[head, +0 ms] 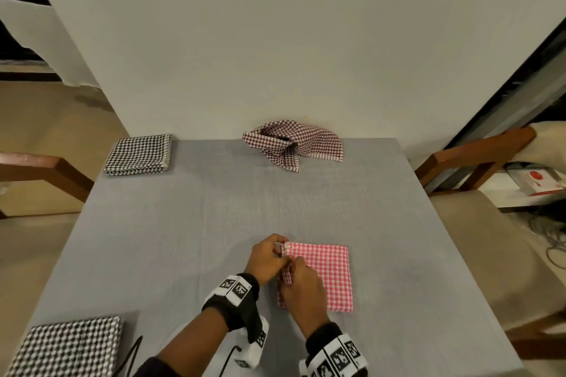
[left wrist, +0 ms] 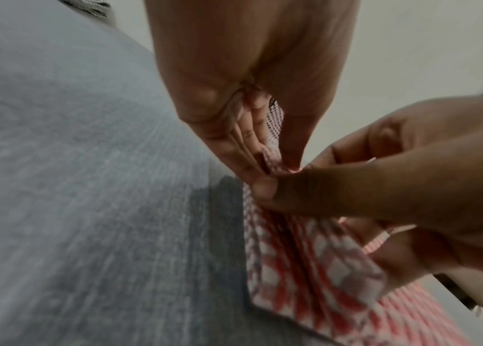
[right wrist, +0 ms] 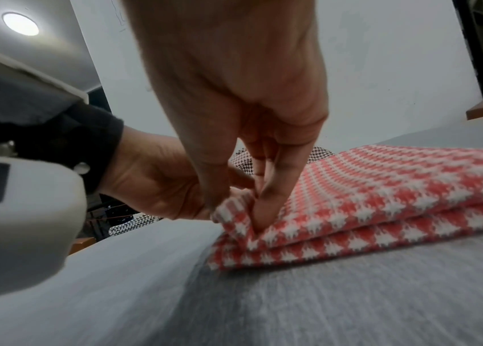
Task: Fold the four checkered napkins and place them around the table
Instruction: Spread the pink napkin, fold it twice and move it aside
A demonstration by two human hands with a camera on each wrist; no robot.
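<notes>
Between both hands — pink napkin, folded; left hand and right hand pinching its near-left edge — fingers touching.

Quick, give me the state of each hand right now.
Left hand: grip pinching the left edge of the pink checkered napkin.
Right hand: grip pinching the same napkin's left edge, just nearer the person.

No legible text, brand, number or sign is found in any view. The wristbands carry black-and-white square marker patterns, which are codes and not readable characters. The white wrist-camera housing bears dark label patches, too blurred to read. A white box beside the right chair shows a red round mark, its print unreadable.
</notes>
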